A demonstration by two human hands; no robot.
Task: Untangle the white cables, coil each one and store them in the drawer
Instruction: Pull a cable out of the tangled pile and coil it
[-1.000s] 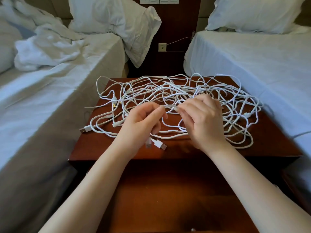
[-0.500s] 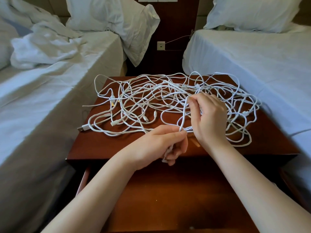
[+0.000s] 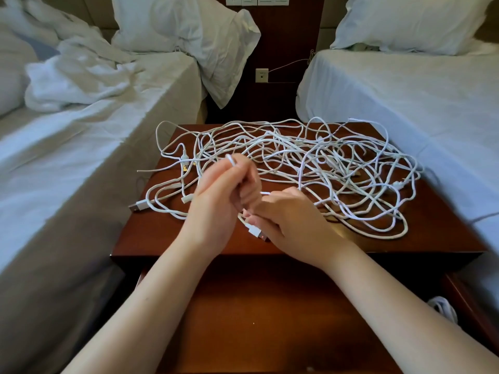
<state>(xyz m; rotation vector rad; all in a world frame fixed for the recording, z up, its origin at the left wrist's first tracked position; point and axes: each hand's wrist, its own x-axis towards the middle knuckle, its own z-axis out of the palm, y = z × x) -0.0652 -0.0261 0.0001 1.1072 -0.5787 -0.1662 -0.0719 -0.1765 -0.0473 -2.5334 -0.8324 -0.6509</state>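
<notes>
We see white cables [image 3: 310, 157] spread over a dark reddish-brown wooden bench [image 3: 162, 238]. One plug [image 3: 137, 205] ends in silver metal; another [image 3: 185, 168] shows a yellow tip. The bed sheets [image 3: 391, 90] and pillows [image 3: 405, 20] are plain white, unpatterned, and the wall panel [image 3: 283, 31] behind is dark brown.

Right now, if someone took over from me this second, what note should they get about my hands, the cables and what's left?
Left hand: closed on a cable strand, raised over the nightstand.
Right hand: closed on the same cable, its USB plug dangling below.
Cable tangle: spread across the nightstand top, mostly knotted.
Done: one end pulled free.
Left: separate each cable, coil it, put it in the drawer below, which stands open.
</notes>
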